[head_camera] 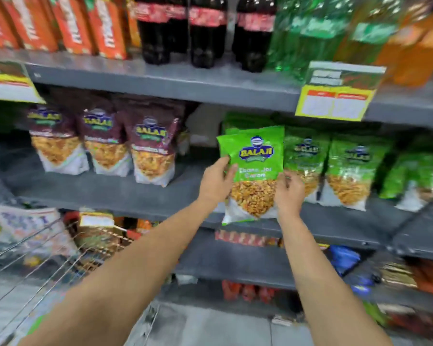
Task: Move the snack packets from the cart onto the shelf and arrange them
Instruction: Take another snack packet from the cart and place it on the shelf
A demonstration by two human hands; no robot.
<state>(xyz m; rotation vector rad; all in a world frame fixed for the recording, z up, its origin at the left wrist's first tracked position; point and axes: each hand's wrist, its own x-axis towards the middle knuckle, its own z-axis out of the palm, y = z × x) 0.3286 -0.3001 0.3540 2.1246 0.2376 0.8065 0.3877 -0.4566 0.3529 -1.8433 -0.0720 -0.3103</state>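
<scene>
Item: green snack packet, centre frame before the shelf, light, soft, crinkly, likely slippery; your left hand and right hand fingers pinch its side edges, the best hold.

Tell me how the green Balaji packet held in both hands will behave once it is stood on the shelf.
The green Balaji packet is probably light and floppy: its film creases where the left hand and right hand pinch it. The glossy film may be slippery. Its contents sit low, so it may stand, as the neighbouring green packets do.
</scene>
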